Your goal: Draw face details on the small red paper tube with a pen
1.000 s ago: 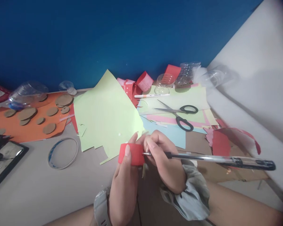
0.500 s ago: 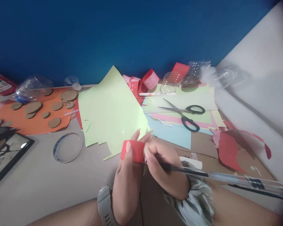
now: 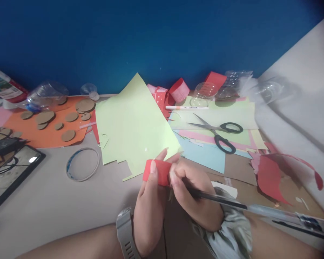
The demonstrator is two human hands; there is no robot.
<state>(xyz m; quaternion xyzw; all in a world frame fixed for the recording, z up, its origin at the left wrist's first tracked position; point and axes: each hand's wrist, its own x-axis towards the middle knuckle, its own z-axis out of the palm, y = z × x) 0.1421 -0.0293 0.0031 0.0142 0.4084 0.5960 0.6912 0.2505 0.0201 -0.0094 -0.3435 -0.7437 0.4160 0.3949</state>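
My left hand (image 3: 149, 205), with a grey watch at the wrist, is closed on a small red paper piece (image 3: 162, 173). The thumb presses its front while fingertips show behind the top edge. Beside it, my right hand (image 3: 191, 187) is closed, thumb and fingertips meeting at the paper's right end. A pen (image 3: 224, 201) with a black section and clear barrel sticks out of this hand across the wrist toward the lower right; its tip is hidden. Just beyond both hands lies a large pale green sheet (image 3: 132, 129).
Black-handled scissors (image 3: 218, 129) and a white marker (image 3: 186, 108) rest on coloured papers at right. Red paper rolls (image 3: 179, 90) and clear plastic cups (image 3: 203, 94) stand by the blue wall. Cardboard discs (image 3: 45, 117), a tape ring (image 3: 83, 164) and a dark-framed tablet-like object (image 3: 16, 180) are left.
The whole scene has shifted slightly right in the view. My hands keep the same hold on the red paper and the pen.
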